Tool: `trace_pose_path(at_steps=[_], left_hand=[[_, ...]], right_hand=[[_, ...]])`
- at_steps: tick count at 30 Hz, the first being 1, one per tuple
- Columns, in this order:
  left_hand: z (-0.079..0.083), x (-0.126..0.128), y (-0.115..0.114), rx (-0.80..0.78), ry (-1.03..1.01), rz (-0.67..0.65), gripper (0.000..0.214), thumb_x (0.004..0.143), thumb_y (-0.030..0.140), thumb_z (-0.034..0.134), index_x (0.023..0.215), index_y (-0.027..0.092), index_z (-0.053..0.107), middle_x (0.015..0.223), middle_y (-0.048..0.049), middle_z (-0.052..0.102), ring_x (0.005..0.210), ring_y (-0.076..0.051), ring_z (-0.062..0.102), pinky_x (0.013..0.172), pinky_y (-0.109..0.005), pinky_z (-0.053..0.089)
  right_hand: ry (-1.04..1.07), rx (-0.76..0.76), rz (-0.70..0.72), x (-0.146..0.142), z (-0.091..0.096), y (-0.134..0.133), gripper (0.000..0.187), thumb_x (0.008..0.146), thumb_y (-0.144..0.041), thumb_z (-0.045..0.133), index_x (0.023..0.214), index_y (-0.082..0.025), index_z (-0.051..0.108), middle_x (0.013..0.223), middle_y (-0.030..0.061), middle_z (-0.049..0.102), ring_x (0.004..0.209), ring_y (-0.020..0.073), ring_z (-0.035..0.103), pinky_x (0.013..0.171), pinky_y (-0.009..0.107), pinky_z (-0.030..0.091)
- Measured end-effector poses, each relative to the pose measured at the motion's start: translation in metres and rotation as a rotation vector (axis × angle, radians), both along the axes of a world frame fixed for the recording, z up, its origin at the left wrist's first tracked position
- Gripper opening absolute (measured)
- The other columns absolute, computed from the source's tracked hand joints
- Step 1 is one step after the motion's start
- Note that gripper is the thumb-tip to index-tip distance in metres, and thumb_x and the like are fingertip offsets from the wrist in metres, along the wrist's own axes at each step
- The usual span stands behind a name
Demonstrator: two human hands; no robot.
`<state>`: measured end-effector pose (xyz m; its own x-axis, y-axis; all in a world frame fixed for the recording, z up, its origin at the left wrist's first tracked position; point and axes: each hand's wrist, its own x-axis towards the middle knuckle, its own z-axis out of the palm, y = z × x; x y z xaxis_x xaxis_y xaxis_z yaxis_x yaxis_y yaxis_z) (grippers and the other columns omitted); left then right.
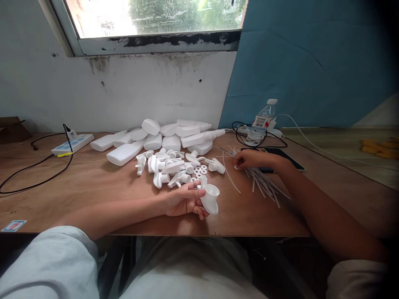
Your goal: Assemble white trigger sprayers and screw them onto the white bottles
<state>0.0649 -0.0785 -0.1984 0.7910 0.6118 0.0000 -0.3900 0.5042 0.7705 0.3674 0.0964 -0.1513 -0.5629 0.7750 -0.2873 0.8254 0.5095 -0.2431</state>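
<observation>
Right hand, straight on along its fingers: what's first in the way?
Probably the white spray nozzle lying just beyond the fingertips of the right hand, though depth is hard to judge from this view.

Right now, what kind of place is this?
Probably a small hand-assembly bench in a plain room, not a factory line. A bare plywood tabletop under a window carries a heap of white plastic spray-trigger heads, white plastic bottles and thin white plastic dip tubes; the left hand holds another spray head.
</observation>
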Motion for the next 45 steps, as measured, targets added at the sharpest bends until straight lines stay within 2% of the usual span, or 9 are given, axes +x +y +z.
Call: trace_pose_path(at_steps=[5, 11, 18, 21, 26, 33, 38, 42, 45], left_hand=[[0.0, 0.0, 0.001, 0.0, 0.001, -0.005, 0.045, 0.077, 0.036, 0.081, 0.101, 0.017, 0.048, 0.081, -0.0075, 0.07, 0.067, -0.017, 0.071, 0.057, -0.024, 0.059], [-0.001, 0.0, 0.001, -0.005, 0.004, -0.003, 0.043, 0.077, 0.036, 0.08, 0.1, 0.017, 0.049, 0.082, -0.007, 0.07, 0.066, -0.017, 0.07, 0.056, -0.025, 0.059], [-0.002, 0.001, 0.004, -0.067, 0.04, 0.046, 0.042, 0.079, 0.046, 0.076, 0.095, 0.014, 0.053, 0.077, -0.01, 0.07, 0.064, -0.018, 0.069, 0.056, -0.025, 0.057], [-0.002, 0.001, 0.005, -0.127, 0.052, 0.062, 0.046, 0.077, 0.049, 0.076, 0.095, 0.01, 0.059, 0.078, -0.0113, 0.07, 0.065, -0.018, 0.068, 0.058, -0.023, 0.055], [-0.005, 0.0, 0.006, -0.125, 0.034, 0.063, 0.043, 0.078, 0.045, 0.074, 0.096, 0.009, 0.061, 0.079, -0.0117, 0.069, 0.065, -0.019, 0.068, 0.058, -0.025, 0.054], [-0.007, 0.0, 0.009, -0.15, 0.014, 0.049, 0.041, 0.08, 0.042, 0.071, 0.096, 0.005, 0.063, 0.081, -0.0137, 0.07, 0.068, -0.019, 0.069, 0.061, -0.025, 0.054], [-0.003, -0.001, 0.005, -0.108, 0.019, 0.048, 0.054, 0.082, 0.055, 0.067, 0.098, 0.005, 0.062, 0.083, -0.0141, 0.068, 0.071, -0.02, 0.069, 0.064, -0.027, 0.055], [0.006, -0.004, -0.002, 0.078, 0.014, 0.19, 0.044, 0.083, 0.044, 0.072, 0.11, 0.016, 0.052, 0.089, -0.0074, 0.067, 0.072, -0.018, 0.068, 0.061, -0.027, 0.055], [0.015, -0.006, -0.009, 0.282, 0.077, 0.331, 0.042, 0.083, 0.032, 0.074, 0.113, 0.021, 0.047, 0.098, -0.0059, 0.065, 0.079, -0.018, 0.068, 0.063, -0.029, 0.056]], right_hand=[[0.065, 0.03, -0.053, -0.002, 0.002, -0.005, 0.03, 0.066, -0.035, 0.066, 0.088, -0.015, 0.064, 0.094, 0.0092, 0.068, 0.087, 0.0239, 0.062, 0.074, 0.03, 0.045], [0.23, 0.047, -0.024, -0.015, 0.008, -0.015, 0.034, 0.071, -0.045, 0.069, 0.085, -0.014, 0.069, 0.084, 0.0075, 0.068, 0.081, 0.0226, 0.062, 0.073, 0.031, 0.045], [0.974, 0.226, 0.294, -0.066, 0.015, -0.068, 0.022, 0.088, -0.038, 0.067, 0.095, -0.02, 0.078, 0.099, 0.0082, 0.071, 0.087, 0.0185, 0.066, 0.076, 0.03, 0.052], [1.067, 0.282, 0.467, -0.084, 0.01, -0.093, 0.015, 0.09, -0.023, 0.066, 0.1, -0.022, 0.078, 0.101, 0.0079, 0.07, 0.087, 0.0164, 0.067, 0.073, 0.028, 0.054], [1.095, 0.34, 0.686, -0.098, 0.002, -0.116, 0.027, 0.091, -0.006, 0.061, 0.109, -0.02, 0.075, 0.1, 0.009, 0.069, 0.089, 0.0153, 0.066, 0.075, 0.028, 0.054], [1.095, 0.362, 0.759, -0.096, 0.007, -0.126, 0.033, 0.09, -0.003, 0.06, 0.115, -0.019, 0.073, 0.104, 0.0108, 0.067, 0.091, 0.0156, 0.065, 0.076, 0.028, 0.054], [1.008, 0.341, 0.811, -0.093, 0.008, -0.124, 0.032, 0.092, -0.012, 0.059, 0.122, -0.019, 0.07, 0.113, 0.0128, 0.065, 0.094, 0.016, 0.063, 0.078, 0.029, 0.054], [1.127, 0.235, 0.714, -0.093, 0.003, -0.121, 0.028, 0.094, -0.019, 0.061, 0.12, -0.02, 0.072, 0.111, 0.0115, 0.065, 0.095, 0.0171, 0.062, 0.078, 0.029, 0.054], [1.22, 0.033, 0.554, -0.097, -0.002, -0.123, 0.032, 0.096, -0.029, 0.06, 0.125, -0.022, 0.068, 0.114, 0.0107, 0.061, 0.088, 0.0147, 0.062, 0.067, 0.024, 0.054]])
